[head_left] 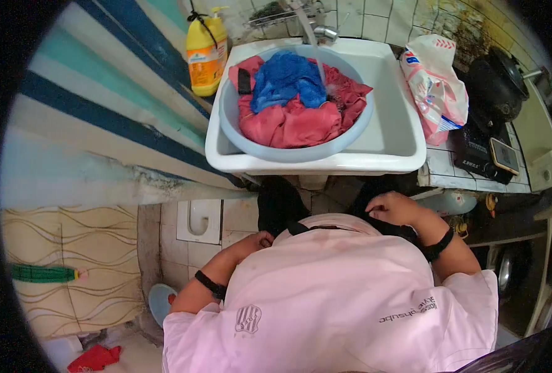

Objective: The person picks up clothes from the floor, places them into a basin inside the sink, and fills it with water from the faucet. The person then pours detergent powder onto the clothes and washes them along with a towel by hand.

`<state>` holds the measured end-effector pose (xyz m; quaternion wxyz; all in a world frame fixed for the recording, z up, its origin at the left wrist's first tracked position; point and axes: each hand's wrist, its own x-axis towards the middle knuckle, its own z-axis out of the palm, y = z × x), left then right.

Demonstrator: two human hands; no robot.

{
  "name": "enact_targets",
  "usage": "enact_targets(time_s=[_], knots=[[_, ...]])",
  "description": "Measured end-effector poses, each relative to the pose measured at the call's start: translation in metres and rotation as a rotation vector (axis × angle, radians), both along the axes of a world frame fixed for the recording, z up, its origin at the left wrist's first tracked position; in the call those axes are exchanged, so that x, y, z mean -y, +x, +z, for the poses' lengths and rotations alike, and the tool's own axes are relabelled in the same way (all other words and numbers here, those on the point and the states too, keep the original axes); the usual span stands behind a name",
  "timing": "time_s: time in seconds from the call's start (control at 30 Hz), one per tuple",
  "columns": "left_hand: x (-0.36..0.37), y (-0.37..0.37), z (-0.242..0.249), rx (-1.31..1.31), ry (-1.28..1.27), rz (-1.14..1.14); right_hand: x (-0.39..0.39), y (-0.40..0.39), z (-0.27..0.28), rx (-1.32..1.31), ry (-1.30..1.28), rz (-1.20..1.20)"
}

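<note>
My left hand (pixel 252 242) sits at the hem of my pink shirt (pixel 344 292), fingers curled and partly hidden by the cloth. My right hand (pixel 393 209) rests at my waist with bent fingers pressed into the black garment (pixel 375 189) there. Each wrist wears a black band. Ahead of me a white sink (pixel 400 146) holds a pale blue basin (pixel 232 118) filled with red clothes (pixel 294 124) and a blue cloth (pixel 285 78). Water runs from the tap (pixel 318 28) into the basin.
A yellow detergent bottle (pixel 206 53) stands left of the sink. A white plastic bag (pixel 434 87) lies on the tiled counter to the right, beside a black pan (pixel 496 84). On the floor are a squat toilet (pixel 198 221), a green brush (pixel 43 272) and a red cloth (pixel 96 357).
</note>
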<state>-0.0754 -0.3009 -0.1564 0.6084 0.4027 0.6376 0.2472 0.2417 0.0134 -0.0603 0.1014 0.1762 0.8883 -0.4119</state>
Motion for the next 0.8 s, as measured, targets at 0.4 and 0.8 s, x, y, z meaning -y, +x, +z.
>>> enact_targets(time_s=[0.4, 0.8], knots=[[-0.025, 0.01, 0.019, -0.128, 0.142, 0.048, 0.008, -0.002, -0.034, -0.045, -0.096, 0.097], [-0.027, -0.007, -0.026, -0.143, -0.081, 0.57, 0.02, -0.035, -0.078, -0.092, -0.172, -0.023]])
